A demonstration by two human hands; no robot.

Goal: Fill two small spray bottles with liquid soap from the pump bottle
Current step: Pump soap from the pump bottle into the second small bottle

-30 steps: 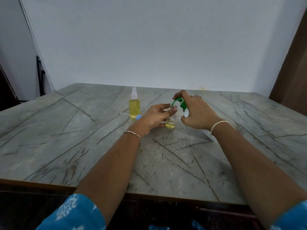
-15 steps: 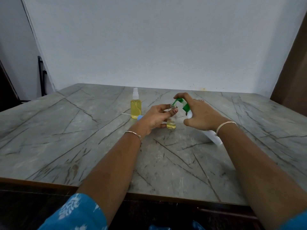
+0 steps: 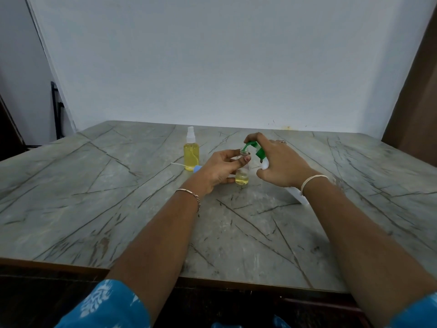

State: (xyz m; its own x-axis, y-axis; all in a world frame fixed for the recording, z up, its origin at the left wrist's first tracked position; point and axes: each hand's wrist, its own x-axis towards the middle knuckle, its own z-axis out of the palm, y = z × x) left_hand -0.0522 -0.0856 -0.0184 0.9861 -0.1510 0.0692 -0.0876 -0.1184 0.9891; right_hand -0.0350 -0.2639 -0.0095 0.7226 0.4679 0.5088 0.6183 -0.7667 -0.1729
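First bottle: we count the capped spray bottle (image 3: 191,155), a little left of frame centre, as done; it stands upright on the table (image 3: 94,185), yellow soap nearly to its shoulder, white sprayer on top.
Second bottle: the open spray bottle (image 3: 242,178) stands at frame centre, near the first and to its right; we see only a shallow yellow layer at its bottom, so we judge it far from full.
Loose sprayer: a blue spray head (image 3: 197,169) with a white dip tube lies flat on the table, just in front of the capped bottle; it is not yet fitted.
Pump bottle: the pump bottle (image 3: 258,149) is tilted steeply; its green spout reaches the open bottle's mouth; its white body slants toward the lower right, under the wrist.
Left hand: the left hand (image 3: 220,169) curls fingers and thumb round the open bottle, thumb across its front, steadying it on the table.
Right hand: the right hand (image 3: 281,164) wraps the pump bottle's neck, forefinger laid over the green head; we cannot tell whether it is pressing down.
Left to do: we judge most of the second fill remains; then the blue head goes on.
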